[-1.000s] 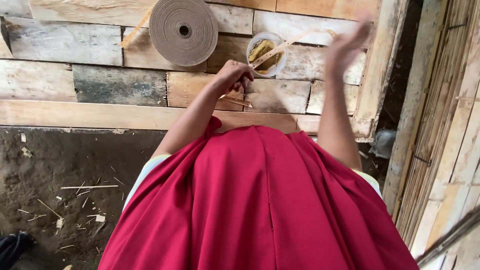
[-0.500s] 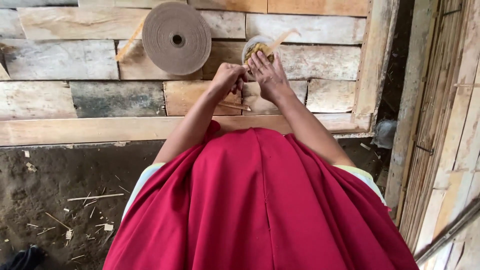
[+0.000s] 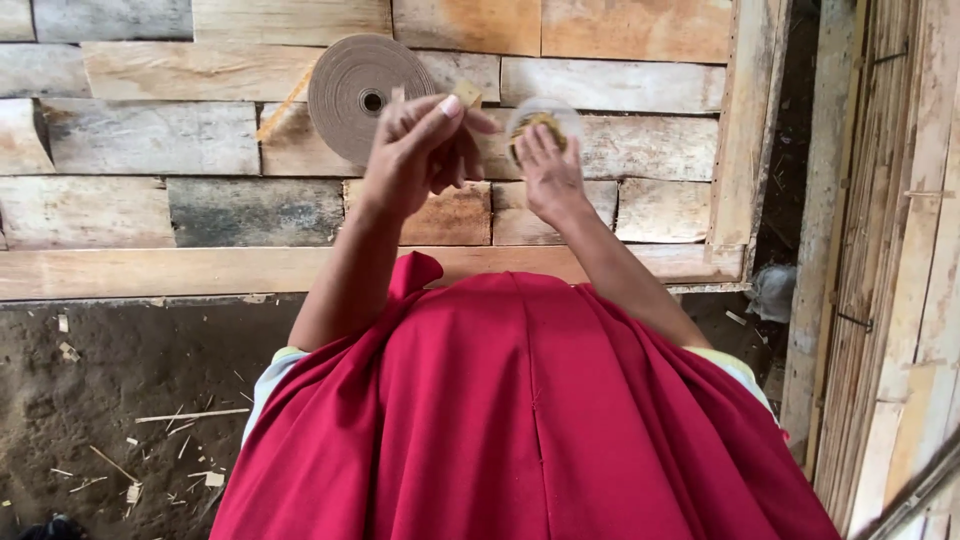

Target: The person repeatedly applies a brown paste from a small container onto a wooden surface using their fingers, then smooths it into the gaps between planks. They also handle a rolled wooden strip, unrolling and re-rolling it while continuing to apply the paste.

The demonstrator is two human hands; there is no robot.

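Observation:
My left hand (image 3: 420,150) is raised over the plank platform (image 3: 130,150), its fingers pinched on a small tan piece (image 3: 466,94) at the fingertips. My right hand (image 3: 548,172) reaches forward with its fingertips at a small clear round container (image 3: 545,118) that holds yellowish-brown stuff. A large roll of brown paper tape (image 3: 352,90) lies flat on the planks just behind my left hand. A red cloth (image 3: 530,420) covers my lap below both arms.
A thin wooden stick (image 3: 282,105) leans out from under the roll. A wooden frame post (image 3: 745,130) and bundled bamboo slats (image 3: 880,250) stand to the right. Dirt floor with wood splinters (image 3: 130,440) lies at lower left.
My left hand has lifted off the planks with the small piece pinched in it. My right hand came down from the air to the container. The view shifted slightly.

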